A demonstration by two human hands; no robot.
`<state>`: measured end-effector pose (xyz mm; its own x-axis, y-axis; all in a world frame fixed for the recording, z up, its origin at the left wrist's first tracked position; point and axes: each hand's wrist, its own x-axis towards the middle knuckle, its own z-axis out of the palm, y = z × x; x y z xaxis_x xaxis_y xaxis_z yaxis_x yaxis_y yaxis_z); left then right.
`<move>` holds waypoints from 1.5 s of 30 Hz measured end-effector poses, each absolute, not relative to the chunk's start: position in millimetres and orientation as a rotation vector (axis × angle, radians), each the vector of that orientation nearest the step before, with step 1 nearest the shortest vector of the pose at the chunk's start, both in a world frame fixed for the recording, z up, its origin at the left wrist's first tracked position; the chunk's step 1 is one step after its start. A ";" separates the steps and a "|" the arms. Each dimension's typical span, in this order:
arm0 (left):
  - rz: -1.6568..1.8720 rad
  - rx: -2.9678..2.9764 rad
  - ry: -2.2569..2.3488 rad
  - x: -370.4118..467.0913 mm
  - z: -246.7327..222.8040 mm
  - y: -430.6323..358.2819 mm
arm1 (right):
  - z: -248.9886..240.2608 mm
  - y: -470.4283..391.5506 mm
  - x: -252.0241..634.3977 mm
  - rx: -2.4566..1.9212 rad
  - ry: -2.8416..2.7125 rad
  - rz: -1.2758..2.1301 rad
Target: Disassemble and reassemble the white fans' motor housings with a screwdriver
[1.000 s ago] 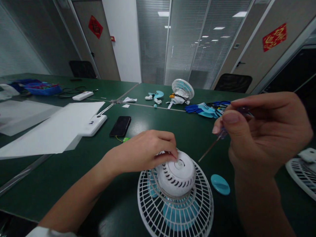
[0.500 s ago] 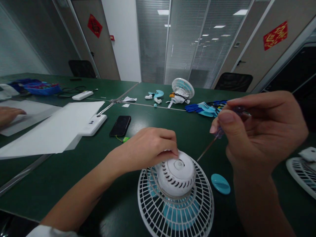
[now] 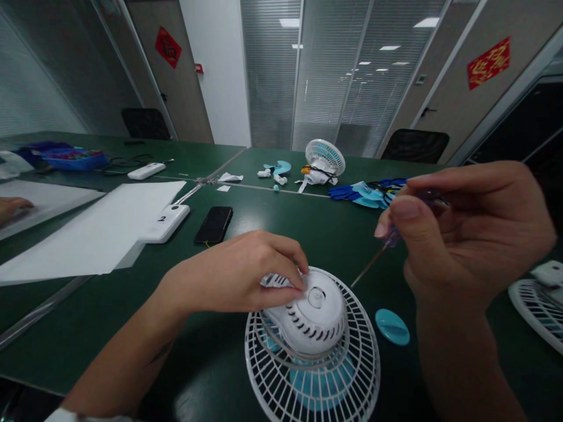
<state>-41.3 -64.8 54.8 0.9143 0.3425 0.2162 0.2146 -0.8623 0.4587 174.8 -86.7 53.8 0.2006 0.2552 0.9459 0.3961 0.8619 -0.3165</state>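
A white desk fan (image 3: 316, 316) lies face down on the green table, its round motor housing upward and light blue blades showing through the cage. My left hand (image 3: 250, 272) rests at the housing's left side, with thumb and fingertips closed on its upper edge; its palm hides part of the housing. In my right hand (image 3: 470, 234) is a screwdriver (image 3: 369, 266) with a see-through purple handle, pinched between thumb and fingers. Its thin shaft points down and left, and the tip is near the cage's right rim; contact cannot be made out. A light blue round cap (image 3: 392, 327) lies right of the fan.
A black phone (image 3: 214, 225), white sheets (image 3: 97, 228) and a white power strip (image 3: 167, 224) lie to the left. Another fan (image 3: 324, 161) stands farther back, near blue gloves (image 3: 345, 192). A white grille (image 3: 539, 310) is at right. Another person's hand (image 3: 15, 208) is at far left.
My left hand has shifted slightly left and down over the housing, with its fingers bent differently. My right hand and the screwdriver stay nearly still. The other person's hand has moved left.
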 end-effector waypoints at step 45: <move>0.358 2.651 0.624 -41.3 46.9 -66.6 | 30.4 -84.3 141.9 -0.462 -1.466 -0.011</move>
